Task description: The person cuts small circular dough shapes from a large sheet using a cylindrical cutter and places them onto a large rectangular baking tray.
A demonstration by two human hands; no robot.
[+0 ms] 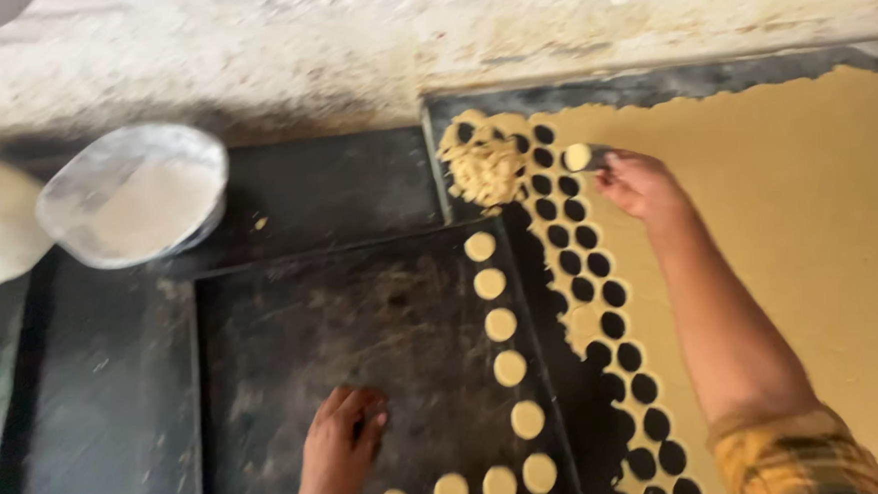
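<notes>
Bakery: rolled dough sheet [808,218], dark baking tray [363,321]

Tray [293,325] dark metal, scuffed and matt; dough sheet [808,218] smooth, soft, tan; bowl [136,193] shiny metal, floured; wall [349,51] rough, stained plaster.

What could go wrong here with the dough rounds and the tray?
The right hand holds a round over the dough sheet; it could drop or bend on the way. The left hand rests on the tray near placed rounds and may smudge them. Scraps could stick.

Pale tan dough [818,217], black tray [363,321]
</notes>
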